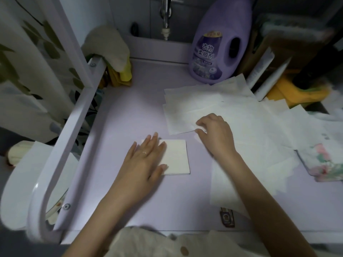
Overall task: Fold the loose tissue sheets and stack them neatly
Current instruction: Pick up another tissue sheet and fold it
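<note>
Roughly at the middle of the lilac worktop [130, 112]: a small square folded stack [178, 158] of tissue, edges lined up, lying flat. Left hand [146, 160] spread wide and flat on the stack's left half, fingers straight and pressed down, thumb along the near edge, thin ring [144, 152] on one finger. Right hand [215, 132] just beyond the stack and to its right, fingers curled, thumb and fingertips pinching the near edge of a loose sheet [178, 123], that edge raised slightly off the worktop.

Behind and to the right, loose tissue sheets [241, 101] fanned out in an overlapping heap, corners pointing every way, reaching back to the foot of a purple bottle [220, 43]. Bottle upright at the back edge, handle hole on its right side, printed label facing forward. One more flat sheet [224, 186] under the right forearm, near the front edge of the worktop.

Further right, a floral packet [323, 160] just beside the heap's near corner. Above the back edge, a metal tap [166, 15]. On the left, a white rail [74, 127] curving along the worktop's side, a beige cloth [107, 43] draped over its far end, a yellow cloth [124, 75] bunched below that. Close to the front edge, a small dark sticker [227, 217]. At the very bottom, a cream garment [148, 243] with a brown button [184, 250].
</note>
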Motion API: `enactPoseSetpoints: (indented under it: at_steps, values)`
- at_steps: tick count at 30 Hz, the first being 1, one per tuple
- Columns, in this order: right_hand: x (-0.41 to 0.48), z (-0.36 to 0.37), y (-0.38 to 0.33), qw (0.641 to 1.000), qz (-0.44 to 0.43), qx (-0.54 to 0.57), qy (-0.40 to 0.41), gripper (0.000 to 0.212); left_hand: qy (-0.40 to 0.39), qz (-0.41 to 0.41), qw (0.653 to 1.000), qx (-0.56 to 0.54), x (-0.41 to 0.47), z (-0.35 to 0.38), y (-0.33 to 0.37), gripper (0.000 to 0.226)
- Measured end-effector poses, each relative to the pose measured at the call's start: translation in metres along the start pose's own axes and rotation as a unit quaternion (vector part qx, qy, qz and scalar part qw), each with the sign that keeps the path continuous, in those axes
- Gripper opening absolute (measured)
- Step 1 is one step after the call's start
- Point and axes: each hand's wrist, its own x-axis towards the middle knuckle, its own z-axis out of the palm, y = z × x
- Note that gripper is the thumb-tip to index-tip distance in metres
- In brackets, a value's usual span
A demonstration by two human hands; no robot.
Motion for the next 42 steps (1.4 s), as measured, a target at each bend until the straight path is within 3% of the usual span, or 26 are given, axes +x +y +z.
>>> enactPoseSetpoints:
  at_steps: [3, 7, 12, 16, 19, 22, 25, 32, 37, 39, 42]
  values:
    - [0.002, 0.001, 0.006, 0.999, -0.004, 0.041, 0.036, 0.01, -0.042, -0.012, 0.997, 0.058, 0.002, 0.007, -0.001, 0.08]
    - [0.001, 0.001, 0.013, 0.996, -0.006, 0.069, 0.053, 0.003, -0.044, -0.022, 0.997, 0.054, 0.004, 0.01, -0.003, 0.079]
    - [-0.003, 0.008, 0.019, 0.997, -0.016, 0.067, 0.036, 0.029, -0.046, -0.015, 0.997, 0.061, 0.007, 0.007, -0.001, 0.081]
    - [-0.009, 0.007, 0.025, 0.995, 0.0, 0.082, 0.064, 0.031, -0.022, -0.003, 0.999, 0.039, 0.008, 0.002, 0.003, 0.082]
    - [-0.022, -0.003, 0.039, 0.984, 0.074, 0.09, 0.137, 0.036, 0.023, 0.028, 0.999, 0.006, 0.008, 0.0, 0.007, 0.073]
    - [-0.04, -0.022, 0.058, 0.962, 0.223, 0.06, 0.146, 0.056, 0.066, 0.063, 0.995, -0.038, 0.011, 0.004, 0.011, 0.059]
    - [-0.052, -0.039, 0.073, 0.937, 0.283, 0.115, 0.167, 0.067, 0.089, 0.09, 0.989, -0.081, 0.017, 0.009, 0.018, 0.05]
    - [-0.06, -0.046, 0.078, 0.918, 0.243, 0.26, 0.178, 0.05, 0.078, 0.129, 0.98, -0.13, 0.028, 0.016, 0.034, 0.044]
    - [-0.064, -0.061, 0.052, 0.908, 0.12, 0.379, 0.13, 0.036, 0.059, 0.1, 0.967, -0.228, 0.025, 0.007, 0.041, 0.033]
    - [-0.067, -0.069, 0.034, 0.891, 0.06, 0.436, 0.11, 0.033, 0.044, 0.057, 0.95, -0.304, 0.024, 0.002, 0.045, 0.044]
    - [-0.067, -0.071, 0.012, 0.865, 0.01, 0.493, 0.089, 0.03, -0.005, -0.009, 0.89, -0.456, 0.027, -0.002, 0.053, 0.07]
